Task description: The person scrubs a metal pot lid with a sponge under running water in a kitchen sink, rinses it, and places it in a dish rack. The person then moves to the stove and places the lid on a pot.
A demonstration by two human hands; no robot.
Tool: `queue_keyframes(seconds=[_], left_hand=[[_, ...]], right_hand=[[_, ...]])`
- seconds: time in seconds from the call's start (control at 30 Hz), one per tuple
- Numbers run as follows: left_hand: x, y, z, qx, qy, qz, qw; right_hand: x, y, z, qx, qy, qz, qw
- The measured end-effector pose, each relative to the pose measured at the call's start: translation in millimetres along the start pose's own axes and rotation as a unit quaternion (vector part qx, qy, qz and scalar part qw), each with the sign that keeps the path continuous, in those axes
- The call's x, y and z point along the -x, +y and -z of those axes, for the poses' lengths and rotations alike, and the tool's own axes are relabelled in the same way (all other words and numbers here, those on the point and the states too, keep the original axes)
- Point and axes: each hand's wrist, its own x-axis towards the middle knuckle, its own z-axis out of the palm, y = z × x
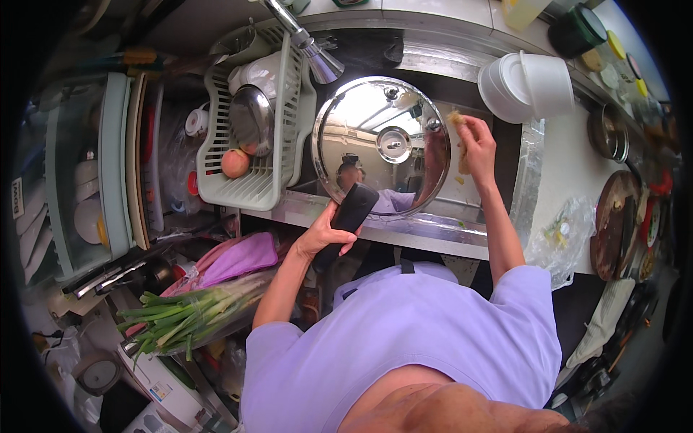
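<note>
My left hand (pixel 330 233) grips the thick black handle (pixel 354 208) of a round, mirror-bright metal lid (pixel 357 124), which looks like a pressure cooker lid. The lid is held over the sink (pixel 433 230), its outer face with a central knob and small fittings turned up towards me. By its right edge, my right hand (pixel 479 143) pinches a tan, fibrous scrubber (pixel 456 117), possibly a loofah; whether this touches the lid is unclear. Small yellowish bits lie on the pale surface below that hand. A chrome faucet head (pixel 325 65) hangs at the lid's upper left.
Left of the sink stands a pale dish rack (pixel 273 197) with a peach (pixel 235 163) and a metal bowl or lid (pixel 252 119). White plastic tubs (pixel 547 89), a plastic bag (pixel 571 233) and a round cutting board (pixel 609 227) are right. Green onions (pixel 184 319) lie lower left.
</note>
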Motion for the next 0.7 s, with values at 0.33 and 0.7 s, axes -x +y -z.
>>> queue_keyframes(seconds=[0.33, 0.7], left_hand=[[7, -1, -10, -0.020, -0.002, 0.014, 1.000], [24, -8, -9, -0.004, 0.016, -0.002, 1.000]], right_hand=[[-15, -79, -60, 0.224, -0.407, 0.282, 0.839], [-48, -32, -41, 0.129, -0.221, -0.043, 0.966]])
